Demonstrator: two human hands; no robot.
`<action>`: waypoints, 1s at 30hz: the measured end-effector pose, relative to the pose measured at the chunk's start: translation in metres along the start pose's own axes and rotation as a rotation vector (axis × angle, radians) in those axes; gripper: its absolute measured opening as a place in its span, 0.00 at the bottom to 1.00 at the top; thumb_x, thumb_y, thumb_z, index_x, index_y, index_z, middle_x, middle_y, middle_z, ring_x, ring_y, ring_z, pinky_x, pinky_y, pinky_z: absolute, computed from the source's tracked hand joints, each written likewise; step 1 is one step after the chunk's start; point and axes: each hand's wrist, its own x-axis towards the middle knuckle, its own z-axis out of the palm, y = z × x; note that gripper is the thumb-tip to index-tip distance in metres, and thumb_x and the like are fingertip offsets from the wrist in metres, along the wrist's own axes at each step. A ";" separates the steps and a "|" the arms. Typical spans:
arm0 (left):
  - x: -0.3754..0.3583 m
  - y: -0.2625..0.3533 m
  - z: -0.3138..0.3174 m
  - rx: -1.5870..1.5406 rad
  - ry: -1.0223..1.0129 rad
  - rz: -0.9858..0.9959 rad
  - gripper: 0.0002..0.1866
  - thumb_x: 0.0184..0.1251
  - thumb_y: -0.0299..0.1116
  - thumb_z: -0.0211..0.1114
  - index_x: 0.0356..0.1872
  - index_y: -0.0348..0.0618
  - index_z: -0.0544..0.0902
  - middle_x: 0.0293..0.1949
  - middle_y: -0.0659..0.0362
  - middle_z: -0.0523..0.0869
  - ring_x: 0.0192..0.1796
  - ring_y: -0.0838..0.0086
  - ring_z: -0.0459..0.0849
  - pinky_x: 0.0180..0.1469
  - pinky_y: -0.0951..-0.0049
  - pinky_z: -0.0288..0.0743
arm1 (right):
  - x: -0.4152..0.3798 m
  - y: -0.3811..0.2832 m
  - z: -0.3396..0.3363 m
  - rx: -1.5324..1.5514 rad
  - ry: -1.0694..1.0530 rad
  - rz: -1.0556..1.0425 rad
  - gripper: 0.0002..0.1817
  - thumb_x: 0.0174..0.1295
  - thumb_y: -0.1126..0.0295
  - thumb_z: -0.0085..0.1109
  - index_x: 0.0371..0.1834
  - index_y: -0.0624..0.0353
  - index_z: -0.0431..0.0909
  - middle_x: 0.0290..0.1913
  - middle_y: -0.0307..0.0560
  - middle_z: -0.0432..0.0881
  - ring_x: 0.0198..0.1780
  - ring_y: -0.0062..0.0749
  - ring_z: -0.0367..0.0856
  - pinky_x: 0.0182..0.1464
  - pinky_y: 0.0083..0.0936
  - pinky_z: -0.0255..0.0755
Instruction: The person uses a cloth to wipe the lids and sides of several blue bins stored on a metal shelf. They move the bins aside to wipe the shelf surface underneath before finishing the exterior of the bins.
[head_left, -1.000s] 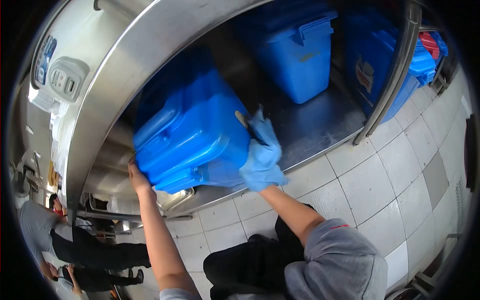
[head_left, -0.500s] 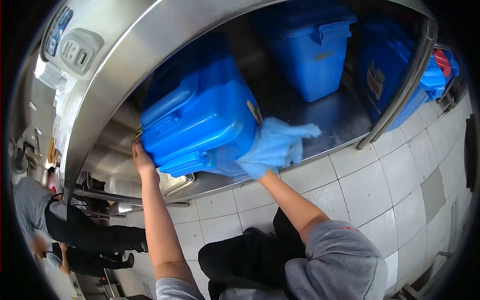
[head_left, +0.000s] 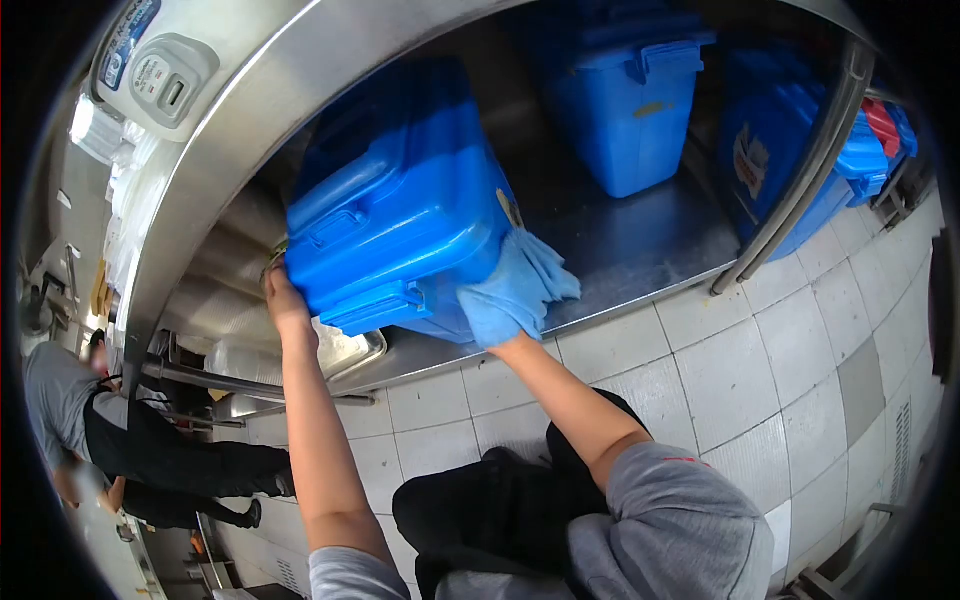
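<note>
A large blue lidded plastic bin (head_left: 400,230) lies tilted on a low steel shelf, its lid and handle facing me. At the lid's left edge, my left hand (head_left: 288,300) holds the bin, with the fingertips partly hidden behind the side. A light-blue cloth (head_left: 525,285) covers my right hand (head_left: 505,335), which presses it against the bin's right side near a worn label. Under the cloth the fingers are hidden.
Another blue bin (head_left: 640,120) stands deeper on the shelf (head_left: 640,240), and further blue bins (head_left: 780,150) are beyond the steel leg (head_left: 810,180). A metal tray (head_left: 355,350) sits left of my bin. Two people stand at far left, one in black trousers (head_left: 180,450).
My right hand and the cloth have moved slightly left, and the cloth's loose end has swung down closer to the bin. My left hand stays at the lid's edge.
</note>
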 end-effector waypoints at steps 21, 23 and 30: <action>-0.010 0.005 0.002 -0.006 0.020 -0.004 0.20 0.67 0.42 0.41 0.50 0.43 0.75 0.48 0.55 0.77 0.49 0.70 0.75 0.53 0.71 0.67 | -0.024 -0.025 0.006 0.566 0.031 -0.002 0.17 0.61 0.70 0.52 0.52 0.63 0.72 0.51 0.54 0.75 0.52 0.39 0.73 0.54 0.32 0.68; -0.012 0.007 0.004 -0.013 0.021 -0.012 0.20 0.67 0.42 0.41 0.50 0.43 0.75 0.47 0.55 0.77 0.49 0.70 0.75 0.53 0.71 0.67 | -0.046 -0.038 0.018 0.555 0.098 -0.024 0.18 0.61 0.70 0.52 0.53 0.64 0.71 0.52 0.54 0.74 0.53 0.40 0.73 0.56 0.32 0.67; -0.010 0.005 0.002 -0.001 0.005 0.005 0.20 0.67 0.43 0.42 0.50 0.43 0.75 0.47 0.55 0.77 0.48 0.70 0.75 0.53 0.72 0.67 | -0.064 -0.025 0.028 0.080 0.023 -0.391 0.16 0.63 0.71 0.49 0.54 0.64 0.71 0.51 0.53 0.75 0.51 0.40 0.73 0.55 0.33 0.67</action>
